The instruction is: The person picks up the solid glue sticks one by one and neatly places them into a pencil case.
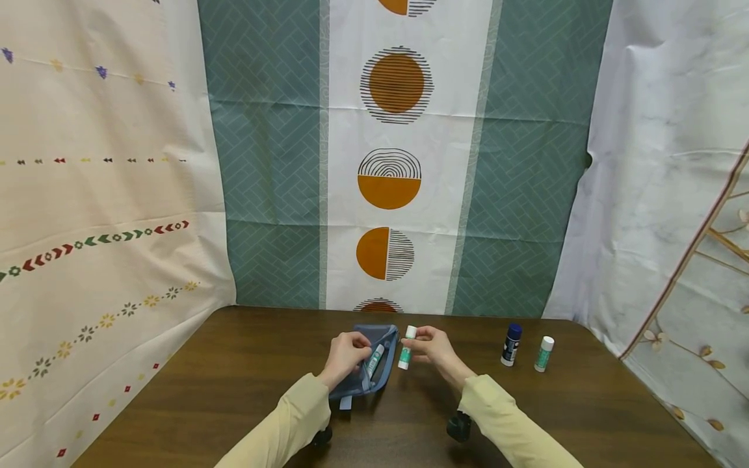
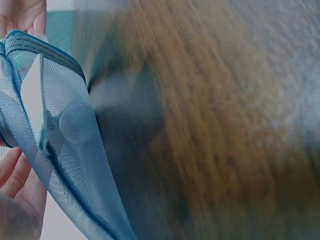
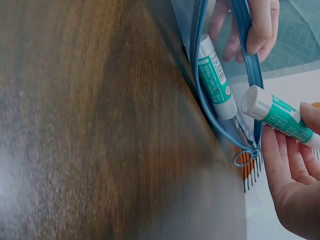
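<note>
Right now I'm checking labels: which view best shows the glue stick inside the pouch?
The right wrist view: the glue stick shows large inside the open pouch, green label visible. The head view shows it small; in the left wrist view I cannot make it out through the mesh.

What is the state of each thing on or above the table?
Pouch, unzipped and open
Inner glue stick, tilted inside pouch
Held glue stick, slightly tilted
Blue-capped stick, upright, capped
Rightmost glue stick, standing upright
Left hand, pinching pouch edge
Right hand, gripping held glue stick
</note>
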A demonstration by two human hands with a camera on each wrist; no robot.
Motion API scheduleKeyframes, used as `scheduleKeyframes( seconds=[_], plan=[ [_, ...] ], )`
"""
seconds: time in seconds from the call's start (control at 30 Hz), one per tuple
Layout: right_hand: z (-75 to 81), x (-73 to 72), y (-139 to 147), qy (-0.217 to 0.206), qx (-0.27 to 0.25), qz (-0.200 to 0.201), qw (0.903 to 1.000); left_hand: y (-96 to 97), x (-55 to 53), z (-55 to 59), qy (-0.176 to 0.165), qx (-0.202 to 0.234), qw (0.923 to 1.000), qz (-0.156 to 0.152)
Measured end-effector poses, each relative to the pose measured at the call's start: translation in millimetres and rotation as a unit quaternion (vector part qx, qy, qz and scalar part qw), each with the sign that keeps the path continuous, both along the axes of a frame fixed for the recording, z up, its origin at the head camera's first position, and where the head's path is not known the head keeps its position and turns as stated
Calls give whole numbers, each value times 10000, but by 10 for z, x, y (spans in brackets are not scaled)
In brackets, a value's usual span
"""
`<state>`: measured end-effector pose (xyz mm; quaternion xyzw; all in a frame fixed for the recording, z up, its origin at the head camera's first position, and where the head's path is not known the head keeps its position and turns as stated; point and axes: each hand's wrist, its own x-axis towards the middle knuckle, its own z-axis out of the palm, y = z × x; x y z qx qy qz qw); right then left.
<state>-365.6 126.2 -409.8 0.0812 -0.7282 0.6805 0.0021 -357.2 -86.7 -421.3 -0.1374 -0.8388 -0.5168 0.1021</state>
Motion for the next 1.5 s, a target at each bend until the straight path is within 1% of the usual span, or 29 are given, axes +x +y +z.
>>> scheduleKeyframes(
  seconds=[0.33, 0.5, 0.63, 0.9, 1.1, 1.27, 1.3, 1.5],
  plan=[
    [-14, -6, -80, -74, -205, 29, 9998, 8, -29, -14, -16, -25, 10000, 66],
    [-2, 15, -117, -146, -235, 0, 9996, 10, -24, -8, -132, -18, 9999, 82],
    [-4, 48, -158, -188, -256, 63, 9995, 7, -20, -10, -193, 2, 9997, 135],
    [-24, 80, -215, -334, -197, 166, 9991, 0, -29, -20, -118, -5, 9999, 124],
    [-22, 74, -223, -457, -99, 142, 9988, 2, -33, 10, -77, -1, 9999, 116],
    [-20, 75, -230, -507, 2, 205, 9985, -4, -29, 25, -20, -18, 10000, 74],
    [-17, 77, -235, -519, 0, 207, 9984, -3, -29, 27, -52, -13, 9999, 90],
    [-7, 100, -284, -615, 20, 105, 9981, 0, -21, 19, -64, -22, 9999, 94]
  ],
)
